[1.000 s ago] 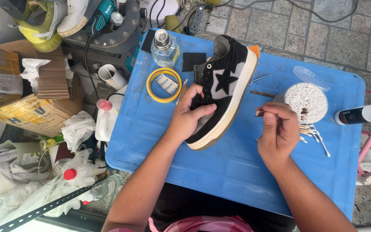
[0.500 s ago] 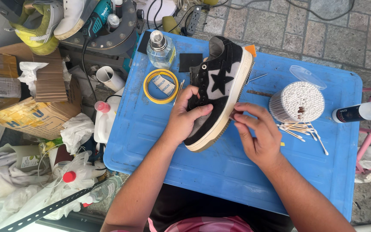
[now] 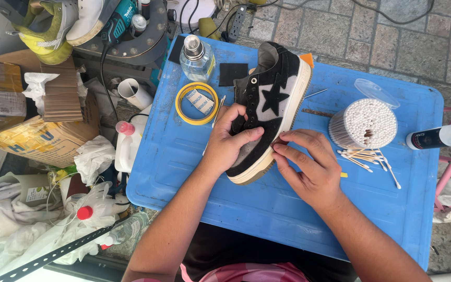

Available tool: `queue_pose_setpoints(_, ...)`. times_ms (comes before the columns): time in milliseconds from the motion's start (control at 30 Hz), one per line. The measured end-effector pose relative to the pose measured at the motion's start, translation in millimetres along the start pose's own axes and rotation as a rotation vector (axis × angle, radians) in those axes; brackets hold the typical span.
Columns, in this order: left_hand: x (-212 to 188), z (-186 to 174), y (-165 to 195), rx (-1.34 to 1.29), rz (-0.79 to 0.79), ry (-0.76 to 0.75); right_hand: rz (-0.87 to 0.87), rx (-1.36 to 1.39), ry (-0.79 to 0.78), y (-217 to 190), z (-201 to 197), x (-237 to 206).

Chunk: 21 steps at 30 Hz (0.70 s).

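A black and grey sneaker (image 3: 272, 99) with a black star and a cream sole lies on its side on a blue plastic lid (image 3: 184, 156). My left hand (image 3: 230, 141) grips the toe end from the left, fingers over the upper. My right hand (image 3: 309, 167) rests at the sole's edge near the toe, fingertips pinched against the side of the shoe. Whether the fingers hold something small there cannot be made out.
A round tub of cotton swabs (image 3: 364, 122) with loose swabs (image 3: 366, 159) lies right of the shoe. A yellow tape roll (image 3: 197, 103), a clear glass bottle (image 3: 197, 57) and a black square patch (image 3: 233, 73) sit at the back. A dark bottle (image 3: 439, 137) lies far right. Boxes, rags and bottles crowd the left.
My right hand has moved left from beside the swab tub onto the shoe's sole edge. The left hand keeps its hold on the toe.
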<state>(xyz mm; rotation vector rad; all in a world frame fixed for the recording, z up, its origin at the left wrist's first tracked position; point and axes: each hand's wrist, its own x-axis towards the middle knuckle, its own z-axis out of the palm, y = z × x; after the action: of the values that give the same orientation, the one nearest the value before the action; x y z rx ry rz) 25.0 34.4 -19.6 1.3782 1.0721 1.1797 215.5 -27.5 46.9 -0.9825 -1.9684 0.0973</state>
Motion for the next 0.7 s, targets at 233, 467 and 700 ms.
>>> queue_pose_setpoints(233,0,1,1,0.003,0.016,0.013,-0.083,-0.029,-0.033,-17,3,-3)
queue_pose_setpoints(467,0,5,2,0.046,0.039,0.035,-0.095,-0.089,-0.024,-15,1,1)
queue_pose_setpoints(700,1,5,2,0.026,0.048,0.049,-0.111,-0.028,-0.065,-16,2,-1)
